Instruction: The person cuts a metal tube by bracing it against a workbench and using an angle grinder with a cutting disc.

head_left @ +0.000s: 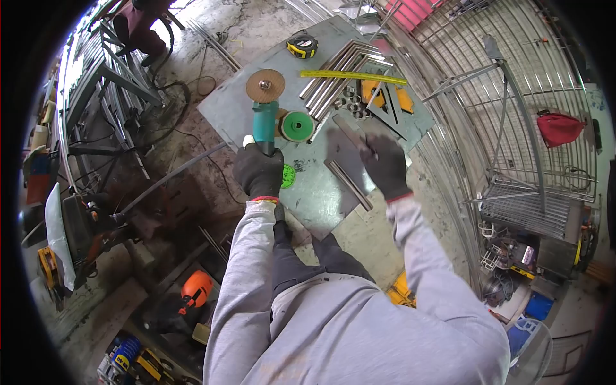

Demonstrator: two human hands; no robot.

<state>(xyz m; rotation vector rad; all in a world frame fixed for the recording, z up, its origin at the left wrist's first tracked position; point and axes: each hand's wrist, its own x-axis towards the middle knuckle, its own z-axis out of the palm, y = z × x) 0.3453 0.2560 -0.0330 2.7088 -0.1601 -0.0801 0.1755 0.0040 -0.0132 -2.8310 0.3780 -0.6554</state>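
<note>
Your gloved left hand (258,170) wraps a teal grinder (264,122) over the metal table (311,205), while your right hand (387,165) curls by a blurred strip (348,130), hold unclear; the step looks like grinder handling, next needing a steady disc (264,77).

the single camera, worn on the person's head, looks forward and steeply down past the torso (333,327) onto a nearby table (314,206), its round, wide-angle view black at the corners.

Grinder (264,125) left of tubes (323,88) on table (314,208)
</note>
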